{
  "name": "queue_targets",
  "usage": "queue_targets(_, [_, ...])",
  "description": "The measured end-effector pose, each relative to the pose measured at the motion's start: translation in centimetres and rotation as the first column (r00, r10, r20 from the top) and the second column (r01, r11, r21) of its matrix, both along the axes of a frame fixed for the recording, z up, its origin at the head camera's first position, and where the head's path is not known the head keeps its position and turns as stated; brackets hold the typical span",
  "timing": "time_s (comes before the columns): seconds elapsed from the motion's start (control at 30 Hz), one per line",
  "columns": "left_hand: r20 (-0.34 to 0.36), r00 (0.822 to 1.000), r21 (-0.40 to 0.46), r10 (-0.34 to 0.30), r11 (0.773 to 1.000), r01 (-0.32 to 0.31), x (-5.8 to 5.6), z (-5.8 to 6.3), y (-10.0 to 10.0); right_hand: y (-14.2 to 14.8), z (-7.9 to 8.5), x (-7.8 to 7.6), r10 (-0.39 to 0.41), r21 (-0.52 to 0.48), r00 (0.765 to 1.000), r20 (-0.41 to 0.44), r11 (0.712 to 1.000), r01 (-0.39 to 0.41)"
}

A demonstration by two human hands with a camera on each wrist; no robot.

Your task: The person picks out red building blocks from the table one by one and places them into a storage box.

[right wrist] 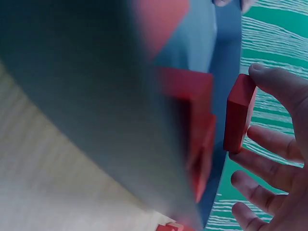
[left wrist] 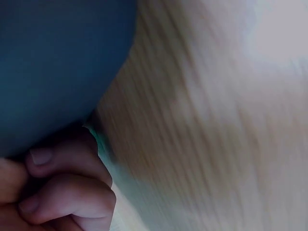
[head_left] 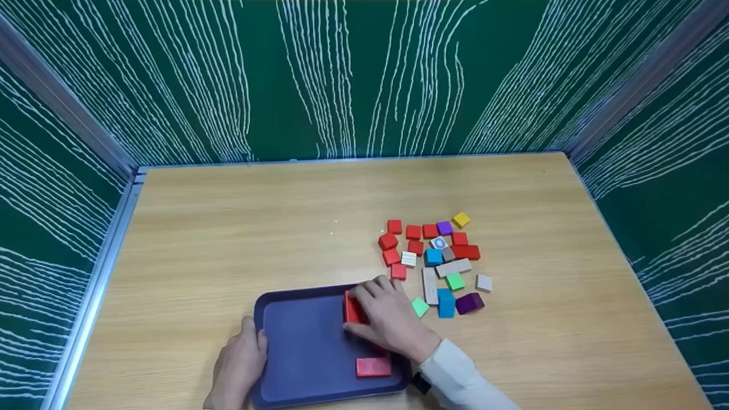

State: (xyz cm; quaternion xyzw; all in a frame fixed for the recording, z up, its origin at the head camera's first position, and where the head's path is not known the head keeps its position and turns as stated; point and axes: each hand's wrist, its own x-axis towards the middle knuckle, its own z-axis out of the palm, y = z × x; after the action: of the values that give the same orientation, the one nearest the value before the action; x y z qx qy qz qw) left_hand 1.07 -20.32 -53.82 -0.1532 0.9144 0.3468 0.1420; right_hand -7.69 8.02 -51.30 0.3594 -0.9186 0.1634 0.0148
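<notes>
One tray, one left hand and one right hand are shown. One red block is held; the number in the tray cannot be told, some being covered. Outside it, nine red pieces are counted: eight short, one long. Four grey blocks, two purple blocks, two blue blocks, two green blocks, one yellow block, one ringed block and one striped block are seen.
</notes>
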Motion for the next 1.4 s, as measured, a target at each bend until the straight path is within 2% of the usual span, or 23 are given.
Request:
queue_targets(0.13, [0.01,1.0,0.025,0.002,1.0,-0.003,0.0,0.1,0.0,-0.1,-0.7,0.2,0.031,0.043,0.999,-0.024,0.999,-0.03])
queue_targets(0.4, [0.0,1.0,-0.014,-0.008,1.0,0.008,-0.2,0.0,0.0,-0.3,-1.8,0.4,0.094,0.113,0.994,-0.063,0.99,-0.087])
queue_targets(0.5, [-0.004,1.0,-0.015,-0.008,1.0,0.008,-0.3,0.0,0.1,-0.2,-1.7,0.4,0.099,0.096,0.993,-0.057,0.991,-0.093])
queue_targets(0.6, [0.007,1.0,-0.008,-0.005,1.0,0.005,-0.4,0.1,0.1,0.1,-1.1,0.1,0.082,0.023,0.996,-0.022,0.996,-0.082])
queue_targets(0.73, [0.019,1.0,-0.021,-0.004,1.0,0.004,-0.5,0.2,0.1,1.3,0.1,-0.9,0.022,-0.118,0.999,0.031,0.993,-0.018])
queue_targets(0.8, [0.019,1.0,-0.029,-0.003,1.0,0.004,-0.5,0.2,0.0,2.3,0.6,-1.6,-0.021,-0.175,0.999,0.025,0.984,0.025])
queue_targets(1.0, [0.039,0.999,0.036,0.012,0.999,-0.014,-0.6,0.3,0.1,6.6,1.0,-4.0,-0.142,-0.271,0.986,-0.092,0.956,0.112])
queue_targets(1.1, [0.045,0.999,0.064,0.018,0.998,-0.021,-0.6,0.3,0.0,9.2,0.9,-4.9,-0.2,-0.272,0.974,-0.108,0.948,0.165])
queue_targets(1.23, [0.042,0.999,0.024,0.004,1.0,-0.005,-0.4,0.1,-0.1,13.0,0.5,-5.8,-0.286,-0.242,0.955,-0.075,0.934,0.261])
queue_targets(1.4, [0.032,0.999,-0.037,-0.009,0.999,0.01,-0.1,-0.1,-0.2,17.0,-0.1,-6.8,-0.395,-0.131,0.918,0.036,0.909,0.396])
